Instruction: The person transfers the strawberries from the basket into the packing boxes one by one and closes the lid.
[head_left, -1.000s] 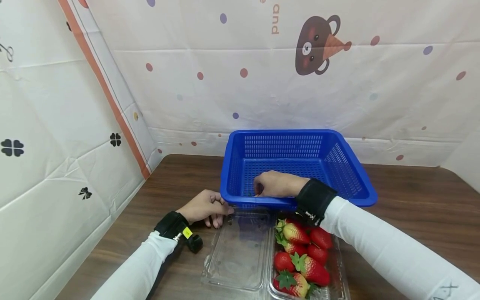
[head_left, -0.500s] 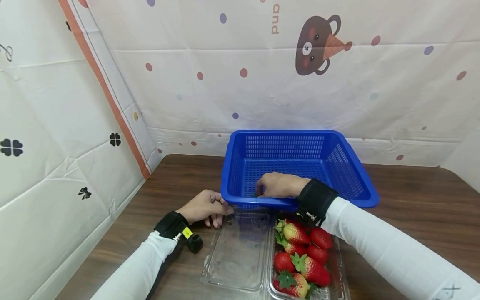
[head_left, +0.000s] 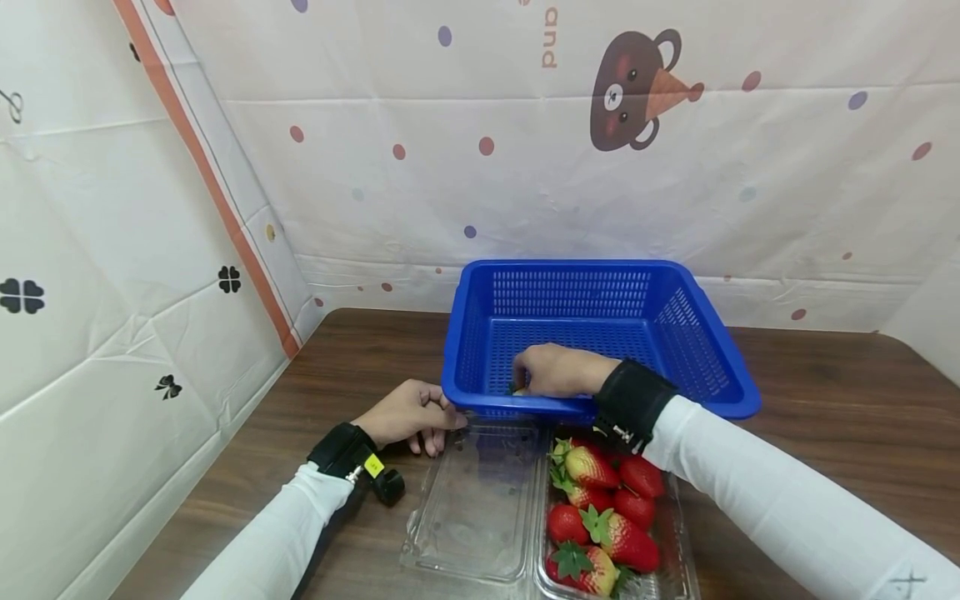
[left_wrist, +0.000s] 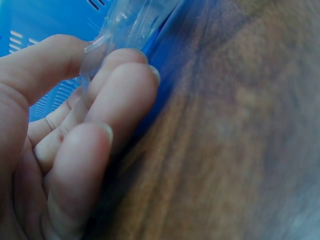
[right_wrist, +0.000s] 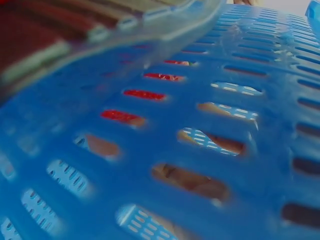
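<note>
My left hand (head_left: 411, 417) pinches the far left corner of a clear plastic lid (head_left: 480, 508). In the left wrist view, the thumb and fingers (left_wrist: 125, 95) meet on the clear edge (left_wrist: 131, 25), with blue basket wall behind. Over the near rim of a blue basket (head_left: 570, 271), my right hand (head_left: 558, 369) reaches in, fingers curled downward around a strawberry (head_left: 519, 391) that shows only a green and pale bit. Through the slots in the right wrist view, the red strawberry (right_wrist: 145, 94) appears beside the fingers; most of it is hidden by the basket wall.
Several strawberries (head_left: 630, 537) fill the clear box (head_left: 684, 542) joined to the lid, below my right forearm. The basket stands on the wooden table (head_left: 375, 350), close to the patterned cloth (head_left: 360, 192) hung behind.
The basket has shifted slightly to the right, and my right hand with it. A green and pale bit of the strawberry now shows under the right fingers. The left hand has stayed still.
</note>
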